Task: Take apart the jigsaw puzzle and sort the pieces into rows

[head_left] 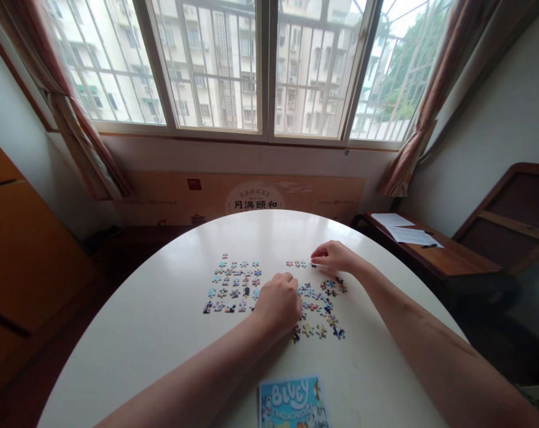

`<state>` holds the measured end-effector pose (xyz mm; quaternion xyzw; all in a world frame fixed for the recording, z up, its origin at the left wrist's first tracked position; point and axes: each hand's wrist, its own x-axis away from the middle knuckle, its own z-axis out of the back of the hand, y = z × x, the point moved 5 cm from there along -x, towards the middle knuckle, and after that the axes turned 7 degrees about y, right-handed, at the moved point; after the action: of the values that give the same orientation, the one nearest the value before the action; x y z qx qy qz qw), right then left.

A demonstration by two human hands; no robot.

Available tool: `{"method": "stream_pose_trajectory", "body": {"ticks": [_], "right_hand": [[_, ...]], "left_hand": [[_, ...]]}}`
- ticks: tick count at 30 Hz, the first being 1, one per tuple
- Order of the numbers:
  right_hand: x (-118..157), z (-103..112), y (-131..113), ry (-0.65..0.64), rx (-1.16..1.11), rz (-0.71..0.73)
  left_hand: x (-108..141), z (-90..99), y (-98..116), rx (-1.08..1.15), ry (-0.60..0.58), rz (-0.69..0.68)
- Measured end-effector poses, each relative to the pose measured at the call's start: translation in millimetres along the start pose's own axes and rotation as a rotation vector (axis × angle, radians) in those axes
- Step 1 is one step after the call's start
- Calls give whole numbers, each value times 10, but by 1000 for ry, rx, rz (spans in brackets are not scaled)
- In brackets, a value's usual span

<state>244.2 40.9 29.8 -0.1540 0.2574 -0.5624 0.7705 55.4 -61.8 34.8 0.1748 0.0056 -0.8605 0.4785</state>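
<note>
My right hand [334, 257] is at the far side of the puzzle pieces, thumb and fingertips pinched at a dark puzzle piece [313, 265]. That piece lies at the right end of a short row of puzzle pieces [300, 264]. Between the two groups, my left hand [279, 302] is closed with curled fingers; whatever they hold is hidden from me. To its left, several puzzle pieces [235, 293] are laid out apart in rows. On its right is a loose pile of mixed puzzle pieces [311, 292], partly covered by the left hand.
A round white table [162, 345] carries everything. Near its front edge lies a blue "Bluey" picture card or box [293, 404]. Beyond stand a printed carton [162, 199] and a barred window [220, 65]. Papers [405, 232] rest on a wooden desk [456, 255] at right.
</note>
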Motion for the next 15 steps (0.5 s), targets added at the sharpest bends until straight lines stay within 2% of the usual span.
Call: {"method": "stream_pose_trajectory", "body": {"ticks": [6,15], "right_hand": [[10,-35,82,11,-28,26],[7,-106,39,21,-16,56]], "left_hand": [[-3,-7,7,-10,4,-12],[1,-4,3,0,-7,-6]]}}
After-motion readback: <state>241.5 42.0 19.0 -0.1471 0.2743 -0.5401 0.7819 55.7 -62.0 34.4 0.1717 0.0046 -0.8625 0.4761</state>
